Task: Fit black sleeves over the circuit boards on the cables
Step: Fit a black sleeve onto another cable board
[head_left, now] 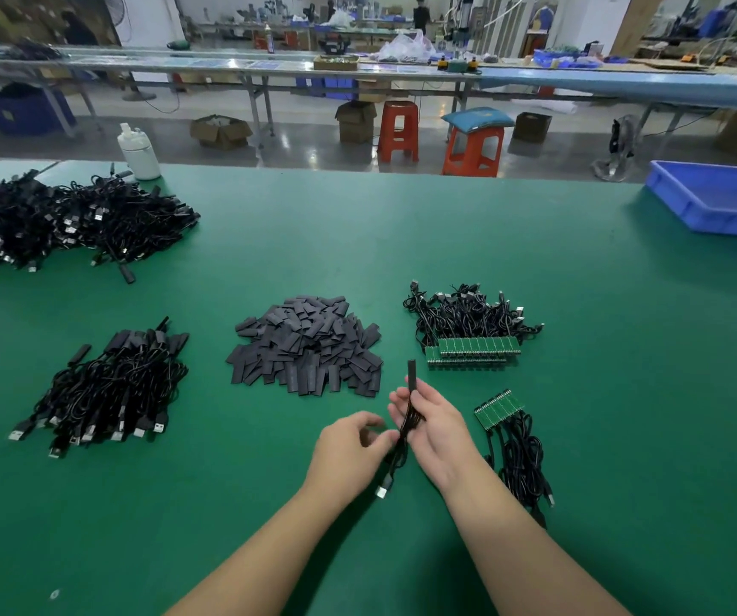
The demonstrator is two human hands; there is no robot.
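Black flat sleeves (pixel 306 344) are lying in a loose heap on the green bench mat (pixel 402 233), in the middle of the head view, just beyond the person's hands. One more black sleeve (pixel 411 375) is standing nearly upright above the right hand (pixel 435 426), fitted on the end of a thin black cable (pixel 400 455). The right hand's fingers are curling round that cable just below the sleeve, gripping it. The left hand (pixel 349 451) is pinching the same cable lower down between thumb and fingers, and the cable's silver USB plug (pixel 381 492) is hanging beneath it, close to the mat.

To the right of the heap, a bundle of black cables with bare green circuit boards (pixel 473 349) is sitting with its boards lined up in a row. A smaller bundle with green boards (pixel 497 411) is lying just beside the right hand. On the left, a pile of sleeved black cables (pixel 109 389) is resting with plugs pointing toward the person, and a larger tangle of black cables (pixel 60 220) is spreading at the far left edge. A white plastic bottle (pixel 139 154) is standing behind that tangle, and a blue plastic tray (pixel 713 197) is sitting at the far right
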